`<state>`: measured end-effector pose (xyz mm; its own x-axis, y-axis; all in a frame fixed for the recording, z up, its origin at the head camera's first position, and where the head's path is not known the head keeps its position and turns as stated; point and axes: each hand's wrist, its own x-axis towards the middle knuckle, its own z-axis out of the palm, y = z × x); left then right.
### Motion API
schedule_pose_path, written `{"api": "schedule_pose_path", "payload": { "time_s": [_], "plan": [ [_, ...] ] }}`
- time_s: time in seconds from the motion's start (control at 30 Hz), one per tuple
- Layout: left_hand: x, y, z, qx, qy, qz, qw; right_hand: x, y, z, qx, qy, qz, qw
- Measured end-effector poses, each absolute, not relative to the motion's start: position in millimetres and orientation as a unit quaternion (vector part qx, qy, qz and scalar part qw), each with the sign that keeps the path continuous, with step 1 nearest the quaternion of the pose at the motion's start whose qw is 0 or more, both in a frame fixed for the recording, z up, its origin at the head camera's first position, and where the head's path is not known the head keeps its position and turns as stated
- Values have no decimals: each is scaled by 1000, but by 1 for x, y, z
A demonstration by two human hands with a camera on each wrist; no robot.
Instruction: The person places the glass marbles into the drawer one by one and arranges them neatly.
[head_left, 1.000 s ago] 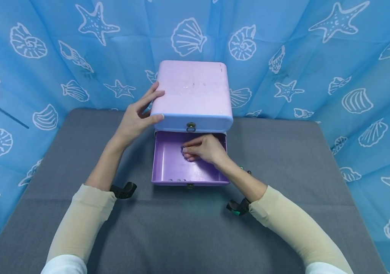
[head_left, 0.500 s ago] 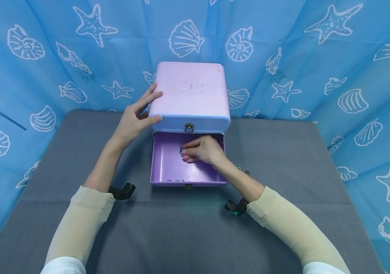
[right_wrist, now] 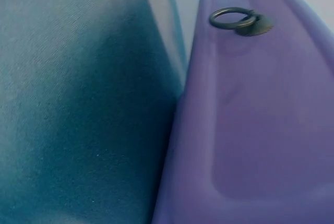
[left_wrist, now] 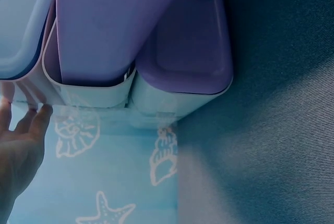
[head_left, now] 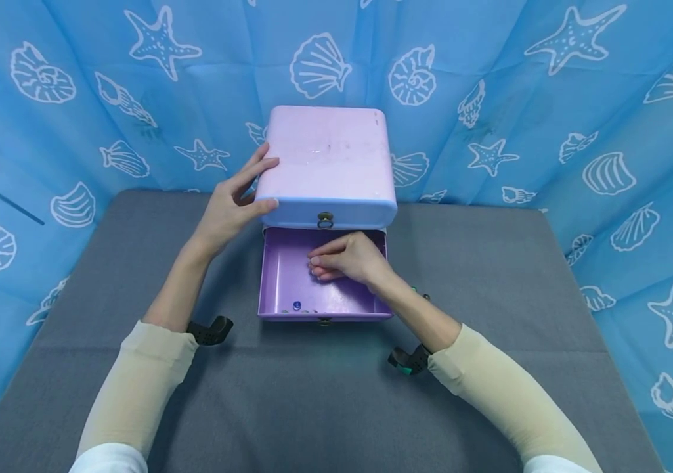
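A small drawer cabinet with a pink top (head_left: 336,151) has its lower purple drawer (head_left: 280,269) pulled out. My left hand (head_left: 226,210) lies against the cabinet's left side, thumb at the front corner. In the left wrist view, the fingertips (left_wrist: 39,122) touch the side of the top unit. Over the drawer, my right hand (head_left: 356,259) has its fingers bent, and nothing shows between the fingertips. A blue marble (head_left: 297,305) lies in the drawer near the front wall, beside several small greenish ones (head_left: 304,311). The right wrist view shows a purple drawer front (right_wrist: 271,109).
A blue drawer (head_left: 295,213) with a ring pull (head_left: 325,220) sits shut above the purple one. Small round things (head_left: 427,296) lie on the grey cloth (head_left: 490,276) right of the drawer, partly behind the right forearm. A blue curtain (head_left: 206,85) hangs behind.
The small dark thing at my right fingertips is gone from them, and a blue marble now shows near the drawer's front wall. My left hand stays on the cabinet.
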<state>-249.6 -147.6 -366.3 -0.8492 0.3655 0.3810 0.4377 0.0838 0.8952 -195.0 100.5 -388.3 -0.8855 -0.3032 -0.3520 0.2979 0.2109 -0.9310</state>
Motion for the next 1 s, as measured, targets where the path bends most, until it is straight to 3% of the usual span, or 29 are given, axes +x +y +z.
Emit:
{"api": "schedule_pose_path", "payload": {
  "time_s": [0.6, 1.0],
  "plan": [
    [-250, -148, -367, -270, -720, -639, 23, -174, 137, -368, -88, 712, -671, 188],
    [-248, -147, -367, -272, -722, -636, 25, -162, 174, -371, -87, 736, -652, 159]
  ]
}}
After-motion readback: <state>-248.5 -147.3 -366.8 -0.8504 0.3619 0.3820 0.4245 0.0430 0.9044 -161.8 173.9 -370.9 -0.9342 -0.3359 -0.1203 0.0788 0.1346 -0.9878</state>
